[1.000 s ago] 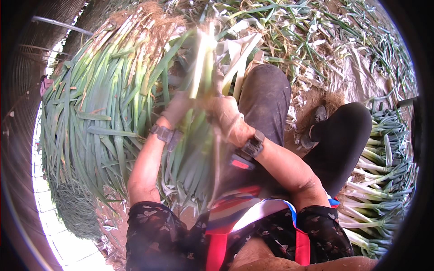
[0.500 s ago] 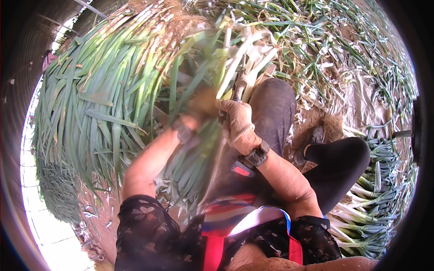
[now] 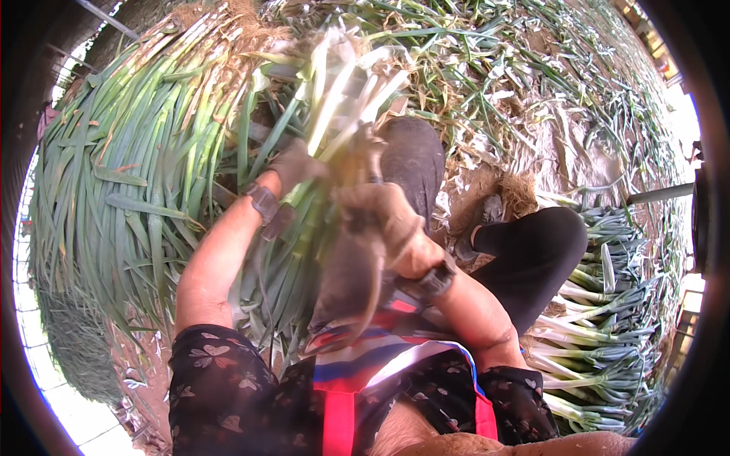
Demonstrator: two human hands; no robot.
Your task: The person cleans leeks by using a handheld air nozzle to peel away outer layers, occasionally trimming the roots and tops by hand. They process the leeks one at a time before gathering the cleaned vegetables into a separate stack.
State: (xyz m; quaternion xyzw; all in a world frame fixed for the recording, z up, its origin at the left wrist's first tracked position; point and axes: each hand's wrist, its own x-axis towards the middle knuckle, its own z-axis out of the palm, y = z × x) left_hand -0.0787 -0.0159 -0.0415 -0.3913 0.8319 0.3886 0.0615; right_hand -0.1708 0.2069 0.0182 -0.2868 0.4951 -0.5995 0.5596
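I hold a bunch of green onions (image 3: 334, 114) upright in front of me, white stalks up and long green leaves hanging down. My left hand (image 3: 295, 166), in a dirty glove, grips the bunch from the left side. My right hand (image 3: 380, 216), gloved too, closes around the stalks just below and to the right, with blurred leaves or peel trailing down from it. Both wrists wear dark bands.
A large heap of green onions (image 3: 129, 175) lies to my left. A row of cleaned onions (image 3: 608, 304) lies at the right beside my bent knee (image 3: 544, 243). Dry peelings and scraps (image 3: 517, 99) cover the ground ahead.
The bunch has been lifted and shifted a little right. My right hand has slid down the stalks toward me, pulling blurred leaves down. My left hand stays on the bunch.
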